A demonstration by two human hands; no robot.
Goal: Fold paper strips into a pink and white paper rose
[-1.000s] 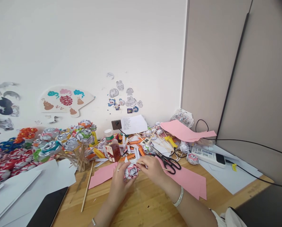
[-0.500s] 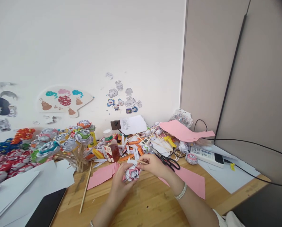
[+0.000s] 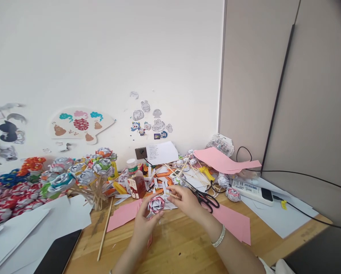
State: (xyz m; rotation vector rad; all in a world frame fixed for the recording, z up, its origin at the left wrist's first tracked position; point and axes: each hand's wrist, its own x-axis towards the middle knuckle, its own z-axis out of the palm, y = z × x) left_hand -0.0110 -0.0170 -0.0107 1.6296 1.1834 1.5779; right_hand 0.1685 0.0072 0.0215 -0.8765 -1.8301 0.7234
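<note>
My left hand point(image 3: 143, 224) grips a folded paper rose point(image 3: 156, 203), pink and white, held up just above the wooden desk point(image 3: 181, 247). My right hand point(image 3: 186, 201) is closed in a pinch on a thin wooden stick point(image 3: 172, 195) whose tip points left toward the rose. A silver bracelet point(image 3: 218, 236) sits on my right wrist. Pink paper sheets point(image 3: 121, 215) lie flat under and beside both hands.
Black scissors point(image 3: 206, 198) lie just right of my right hand. A glue bottle point(image 3: 136, 182), loose sticks and paper strips crowd the back. Many paper roses on sticks point(image 3: 58, 177) fill the left. A dark phone point(image 3: 57, 255), white sheets, a remote point(image 3: 252, 190) and cables lie around.
The rose has been lifted and turned so its spiral face shows toward me. My right hand with the stick shifted slightly up and right of it.
</note>
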